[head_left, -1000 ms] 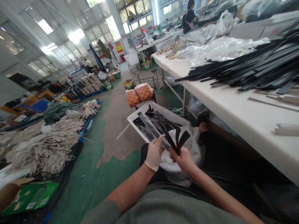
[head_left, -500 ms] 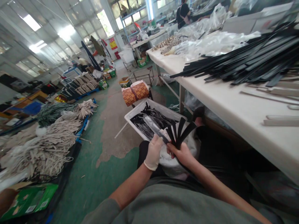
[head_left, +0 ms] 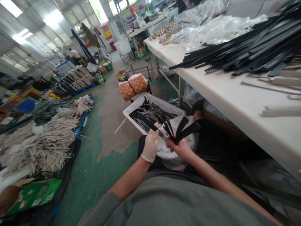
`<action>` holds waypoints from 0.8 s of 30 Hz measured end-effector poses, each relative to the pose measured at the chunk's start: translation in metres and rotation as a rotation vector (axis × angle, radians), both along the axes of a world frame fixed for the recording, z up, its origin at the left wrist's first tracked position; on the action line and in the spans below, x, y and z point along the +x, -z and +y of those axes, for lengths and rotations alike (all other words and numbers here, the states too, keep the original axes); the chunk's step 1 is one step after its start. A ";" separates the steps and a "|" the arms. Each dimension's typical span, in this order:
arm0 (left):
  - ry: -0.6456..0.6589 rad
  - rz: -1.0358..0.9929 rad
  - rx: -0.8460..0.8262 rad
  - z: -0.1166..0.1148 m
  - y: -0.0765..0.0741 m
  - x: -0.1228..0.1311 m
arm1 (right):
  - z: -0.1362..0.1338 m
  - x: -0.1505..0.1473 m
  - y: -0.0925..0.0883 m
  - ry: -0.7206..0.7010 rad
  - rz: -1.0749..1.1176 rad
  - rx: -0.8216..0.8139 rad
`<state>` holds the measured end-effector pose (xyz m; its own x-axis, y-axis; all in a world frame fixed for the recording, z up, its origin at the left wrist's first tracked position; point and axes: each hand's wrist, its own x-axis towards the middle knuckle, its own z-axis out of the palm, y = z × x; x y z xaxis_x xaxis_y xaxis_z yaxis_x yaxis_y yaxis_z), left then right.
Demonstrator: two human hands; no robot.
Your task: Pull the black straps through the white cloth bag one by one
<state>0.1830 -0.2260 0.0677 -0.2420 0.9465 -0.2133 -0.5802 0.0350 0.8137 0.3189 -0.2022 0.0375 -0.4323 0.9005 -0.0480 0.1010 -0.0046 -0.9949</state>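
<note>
My right hand is bare and grips a fan of several short black strips above my lap. My left hand wears a white glove and pinches one black strip that slants up and to the left. Both hands hover over a white plastic bag on my knees. Just beyond them a white tray sits on a stool, filled with more black strips.
A white table runs along the right with a big pile of long black strips and some grey bars. A checkered roll stands behind the tray. Cord bundles cover the floor on the left. People work far back.
The view has tilted down, so everything sits lower and closer. My left hand has drawn its strip out to the left, lower over the tray. The fan in my right hand has spread wider.
</note>
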 end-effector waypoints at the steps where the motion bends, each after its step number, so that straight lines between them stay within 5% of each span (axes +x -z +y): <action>1: -0.066 -0.040 0.012 0.005 -0.007 -0.007 | -0.001 0.000 0.002 -0.017 -0.006 0.002; 4: -0.156 -0.059 -0.005 0.020 -0.020 -0.021 | 0.000 0.000 0.002 -0.070 0.016 -0.047; 12: 0.002 0.108 0.007 0.024 -0.017 -0.014 | 0.006 -0.004 -0.024 -0.141 0.045 -0.072; 16: -0.156 0.269 0.103 0.045 -0.032 -0.043 | -0.001 -0.004 -0.016 -0.174 0.016 -0.123; 19: -0.147 0.464 0.087 0.056 -0.044 -0.067 | -0.004 -0.004 -0.005 -0.197 -0.025 -0.138; 24: -0.061 0.717 0.007 0.064 -0.076 -0.101 | 0.014 0.021 0.001 0.112 -0.170 -0.003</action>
<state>0.0822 -0.1622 0.1436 -0.3728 0.9276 0.0243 0.0963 0.0126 0.9953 0.3400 -0.1877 0.0369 -0.3146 0.9423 -0.1142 0.2665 -0.0278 -0.9634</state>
